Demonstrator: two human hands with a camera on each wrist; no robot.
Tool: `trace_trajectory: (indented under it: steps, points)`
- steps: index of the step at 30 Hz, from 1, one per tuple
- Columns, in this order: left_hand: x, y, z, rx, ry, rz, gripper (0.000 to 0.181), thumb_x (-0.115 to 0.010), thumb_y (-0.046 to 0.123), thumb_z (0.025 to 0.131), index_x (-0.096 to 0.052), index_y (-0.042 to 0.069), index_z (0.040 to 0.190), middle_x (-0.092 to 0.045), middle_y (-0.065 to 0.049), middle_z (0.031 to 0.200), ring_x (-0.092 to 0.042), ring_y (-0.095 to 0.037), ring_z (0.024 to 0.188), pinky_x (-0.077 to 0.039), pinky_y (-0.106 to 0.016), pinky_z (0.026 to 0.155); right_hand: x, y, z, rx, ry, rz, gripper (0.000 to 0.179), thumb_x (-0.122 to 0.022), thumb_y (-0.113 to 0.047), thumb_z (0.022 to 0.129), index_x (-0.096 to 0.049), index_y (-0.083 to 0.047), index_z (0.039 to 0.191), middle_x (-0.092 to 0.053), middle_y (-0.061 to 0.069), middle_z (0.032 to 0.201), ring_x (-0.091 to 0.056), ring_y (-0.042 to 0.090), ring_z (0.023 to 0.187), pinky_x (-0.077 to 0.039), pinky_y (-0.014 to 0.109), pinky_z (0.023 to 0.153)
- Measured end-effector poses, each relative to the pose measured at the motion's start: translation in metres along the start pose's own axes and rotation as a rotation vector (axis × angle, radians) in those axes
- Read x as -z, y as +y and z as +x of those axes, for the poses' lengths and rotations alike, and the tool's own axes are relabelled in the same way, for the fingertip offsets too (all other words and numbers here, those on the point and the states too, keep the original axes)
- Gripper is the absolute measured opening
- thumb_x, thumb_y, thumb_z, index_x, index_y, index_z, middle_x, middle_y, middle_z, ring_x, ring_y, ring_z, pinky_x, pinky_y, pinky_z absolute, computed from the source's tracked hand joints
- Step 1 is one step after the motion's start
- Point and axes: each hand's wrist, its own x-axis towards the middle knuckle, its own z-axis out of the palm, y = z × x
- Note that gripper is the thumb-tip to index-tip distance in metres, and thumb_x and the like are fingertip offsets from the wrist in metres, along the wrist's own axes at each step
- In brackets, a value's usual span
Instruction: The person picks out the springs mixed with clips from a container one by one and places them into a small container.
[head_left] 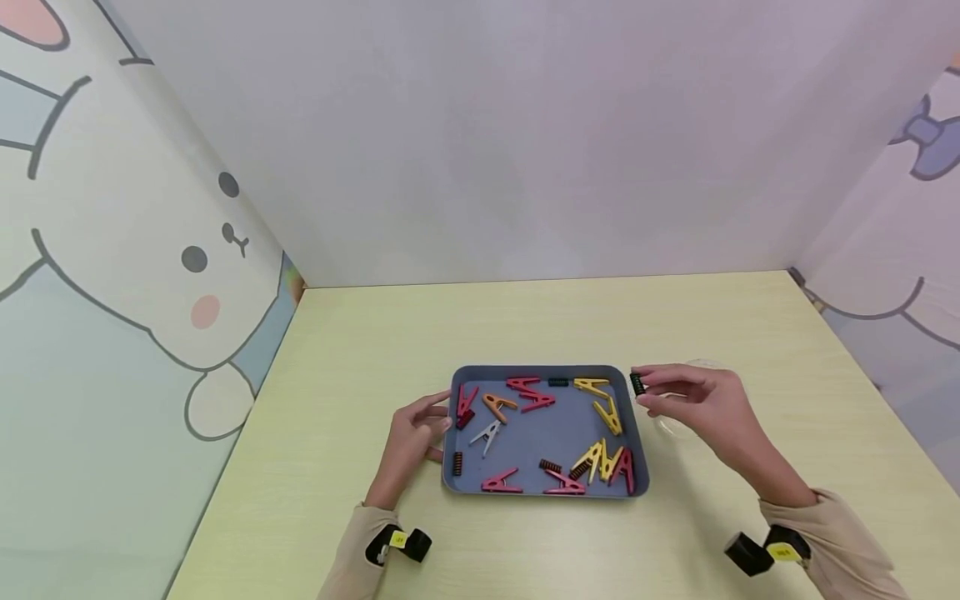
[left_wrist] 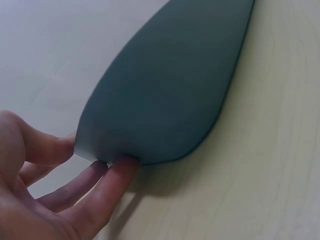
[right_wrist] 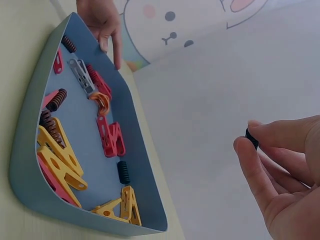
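My right hand pinches a small black coil spring between thumb and fingertips, just beyond the right rim of a blue-grey tray. In the right wrist view the spring is mostly covered by the fingertips. My left hand grips the left end of the tray; the left wrist view has its thumb at the rim and fingers along the lower edge of the wall. Lying in the tray are red clips, yellow clips, an orange clip, a grey clip and several loose springs.
A clear round dish sits right of the tray, partly hidden behind my right hand. The tray stands on a pale wooden table. A plain pale wall rises behind, with cartoon-printed panels at both sides.
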Motion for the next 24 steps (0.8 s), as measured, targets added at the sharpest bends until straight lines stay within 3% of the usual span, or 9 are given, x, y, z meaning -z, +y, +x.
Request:
trace_trajectory:
  steps: [15,24]
  points:
    - [0.001,-0.001,0.001,0.004,0.003,0.006,0.043,-0.063,0.002,0.084,-0.064,0.018,0.124,-0.064,-0.016,0.107,-0.064,-0.028,0.087,-0.056,-0.045,0.049,0.014,0.001,-0.005,0.001,0.033,0.02,0.026,-0.074,-0.007,0.08,-0.067,0.006,0.102,-0.067,0.0,0.113,-0.069,0.026,0.079,-0.058,0.032,0.068]
    - [0.0,-0.001,-0.001,-0.003,-0.001,-0.002,0.043,-0.062,0.001,0.085,-0.064,0.018,0.125,-0.064,-0.015,0.106,-0.064,-0.028,0.086,-0.056,-0.045,0.049,0.022,0.0,-0.008,0.0,0.054,0.096,0.027,-0.073,-0.001,0.08,-0.065,0.01,0.104,-0.068,0.0,0.111,-0.069,0.022,0.077,-0.058,0.032,0.069]
